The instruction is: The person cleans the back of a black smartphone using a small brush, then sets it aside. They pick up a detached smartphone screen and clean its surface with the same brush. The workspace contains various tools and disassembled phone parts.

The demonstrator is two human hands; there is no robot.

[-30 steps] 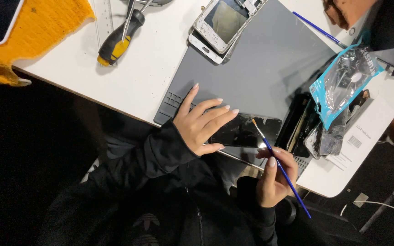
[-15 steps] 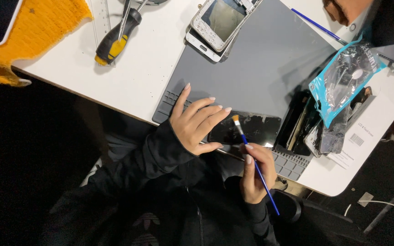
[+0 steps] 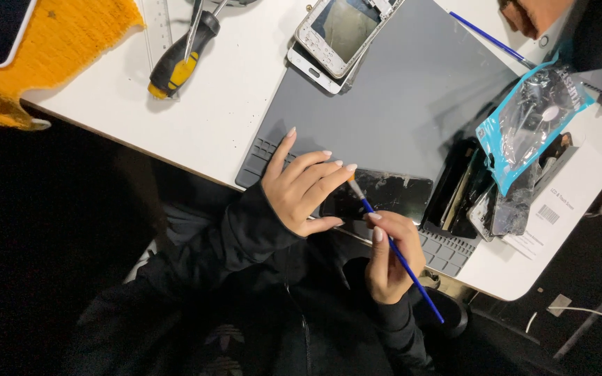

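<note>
Two bare hands work at the near edge of a grey mat (image 3: 412,90) in the head view, the only one given, and everything else is placed from that mat. On its near edge lies a black phone (image 3: 391,195) with a cracked, dusty screen, flat and lengthwise along the edge. The left hand (image 3: 301,189) rests on the phone's left end, fingers spread and flat, pressing it down rather than clasping it; the thumb hooks under the near edge. The right hand (image 3: 384,257) hangs just off the mat's near edge, fingers pinched shut round a thin blue brush (image 3: 398,254), which slants up so that its pale bristles touch the phone's screen close by the left fingertips (image 3: 350,167). At the mat's far edge sit two white phones (image 3: 336,35), one stacked askew on the other. Off the mat's right side lie dark phone parts (image 3: 465,191) and a blue-edged clear packet (image 3: 531,122) partly over a white box (image 3: 559,202). Left of the mat, on the white table (image 3: 210,118), lies a screwdriver (image 3: 179,59) with a black and yellow handle, and farther left a yellow knitted cloth (image 3: 71,35). Beyond the mat's far right corner a second blue brush (image 3: 492,42) leads to another person's hand (image 3: 527,14).
</note>
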